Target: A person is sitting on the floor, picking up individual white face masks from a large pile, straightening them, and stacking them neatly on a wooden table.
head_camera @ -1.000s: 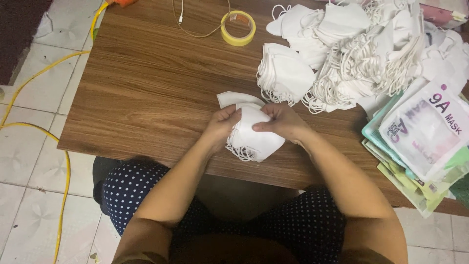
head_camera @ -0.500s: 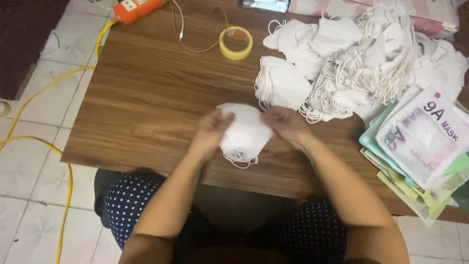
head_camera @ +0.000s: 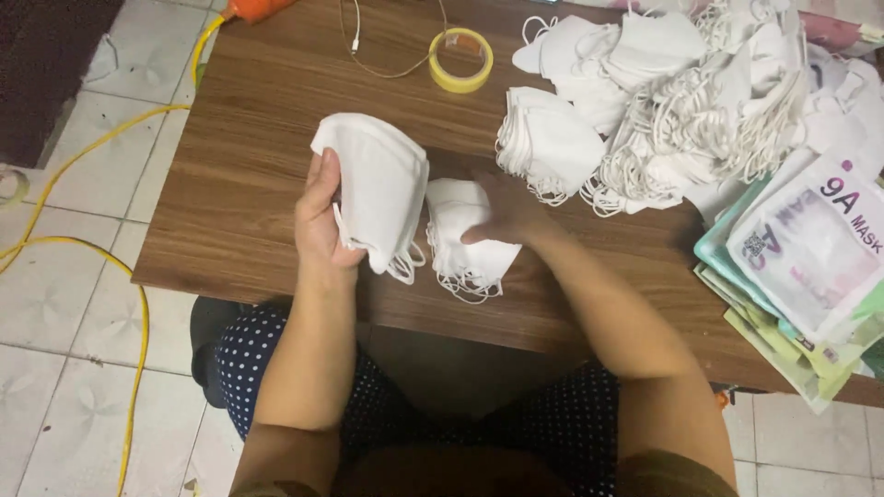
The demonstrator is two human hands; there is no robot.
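Note:
My left hand [head_camera: 320,221] grips a stack of folded white face masks [head_camera: 378,189] and holds it upright above the wooden table [head_camera: 239,138], ear loops hanging down. My right hand [head_camera: 502,213] presses on a second small stack of white masks [head_camera: 465,244] lying flat on the table just right of the first stack. The two stacks are apart by a narrow gap.
A large heap of white masks [head_camera: 681,101] with tangled ear loops fills the far right of the table. Printed plastic packaging bags [head_camera: 810,267] lie stacked at the right edge. A yellow tape roll [head_camera: 460,60] and a thin cable lie at the back. A yellow cord [head_camera: 83,248] runs over the tiled floor.
One bundle of masks held between both hands has been split in two. My left hand lifted its part up and to the left. My right hand stays on the part resting on the table.

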